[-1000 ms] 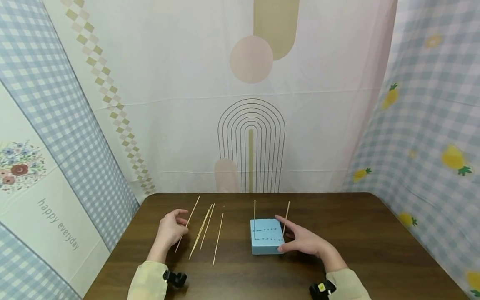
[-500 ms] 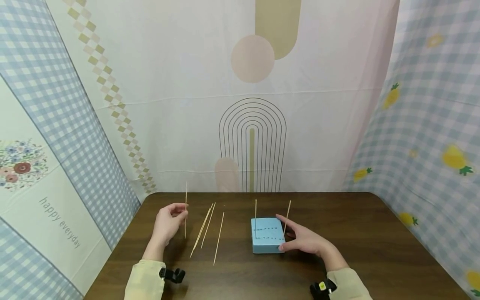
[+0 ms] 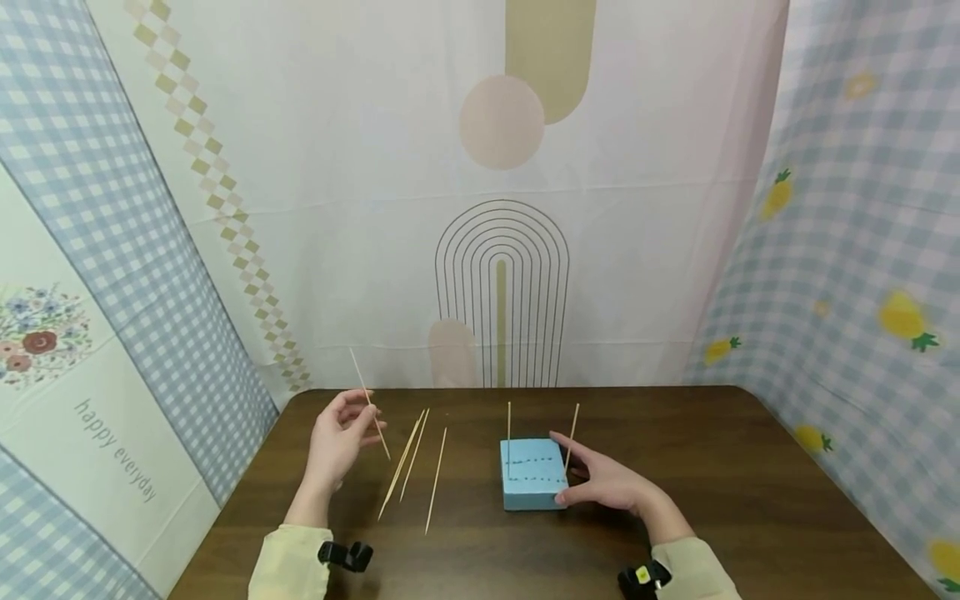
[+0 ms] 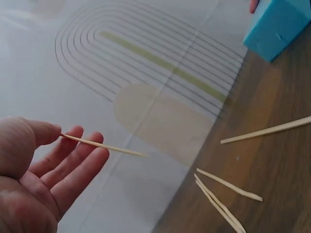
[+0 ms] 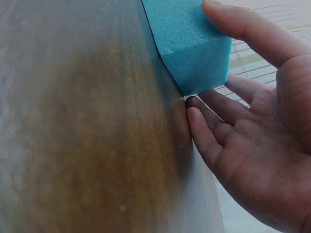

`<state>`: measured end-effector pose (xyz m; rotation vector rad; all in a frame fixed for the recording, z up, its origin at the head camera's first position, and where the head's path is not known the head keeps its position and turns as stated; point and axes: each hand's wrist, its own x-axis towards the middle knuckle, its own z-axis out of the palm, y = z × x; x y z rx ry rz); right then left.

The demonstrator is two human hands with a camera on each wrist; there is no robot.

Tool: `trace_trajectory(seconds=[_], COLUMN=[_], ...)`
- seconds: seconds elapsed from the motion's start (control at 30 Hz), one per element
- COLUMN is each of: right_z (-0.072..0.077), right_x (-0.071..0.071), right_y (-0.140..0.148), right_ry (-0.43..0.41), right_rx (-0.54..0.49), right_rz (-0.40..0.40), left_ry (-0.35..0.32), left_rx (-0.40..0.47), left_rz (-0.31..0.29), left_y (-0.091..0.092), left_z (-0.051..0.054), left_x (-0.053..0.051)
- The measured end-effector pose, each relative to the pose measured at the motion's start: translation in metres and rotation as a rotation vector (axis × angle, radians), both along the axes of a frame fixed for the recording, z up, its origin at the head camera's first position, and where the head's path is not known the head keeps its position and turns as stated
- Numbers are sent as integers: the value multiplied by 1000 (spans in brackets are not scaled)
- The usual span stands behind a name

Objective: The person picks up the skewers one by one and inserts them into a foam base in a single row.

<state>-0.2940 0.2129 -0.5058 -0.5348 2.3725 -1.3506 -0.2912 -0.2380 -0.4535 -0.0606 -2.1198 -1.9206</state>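
Observation:
My left hand (image 3: 335,439) pinches a thin bamboo skewer (image 4: 121,150) between thumb and fingers, raised above the table and slanting down to the right in the head view. Toward the table's right half sits a light blue foam block (image 3: 529,498) with two dotted rows on its top. Two skewers stand in it: an upright left skewer (image 3: 509,425) and a right skewer (image 3: 573,427) that leans slightly right. My right hand (image 3: 611,481) holds the block's right side, thumb at the front corner and index finger at the back. In the right wrist view the thumb presses the foam block (image 5: 192,29).
Several loose skewers lie on the dark wooden table (image 3: 480,558) between my left hand and the block, some bunched together (image 3: 402,461) and a separate skewer (image 3: 436,481) nearer the block. A printed cloth (image 3: 360,250) hangs behind the table.
My left hand has lifted a skewer off the table and turned it, so its top end now tips left. The right hand and block stay in place.

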Motion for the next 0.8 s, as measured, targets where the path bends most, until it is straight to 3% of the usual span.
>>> trace_trajectory(seconds=[0.33, 0.6, 0.8], right_z=[0, 1, 2], right_x=[1, 0, 0], right_y=[0, 0, 0], right_ry=[0, -7, -7], right_rx=[3, 5, -4], right_rz=[-9, -13, -5], left_ry=[137, 255, 321], left_rx=[36, 84, 95], left_rz=[-68, -106, -102], left_y=[23, 35, 45], left_z=[21, 27, 31], left_x=[13, 15, 20])
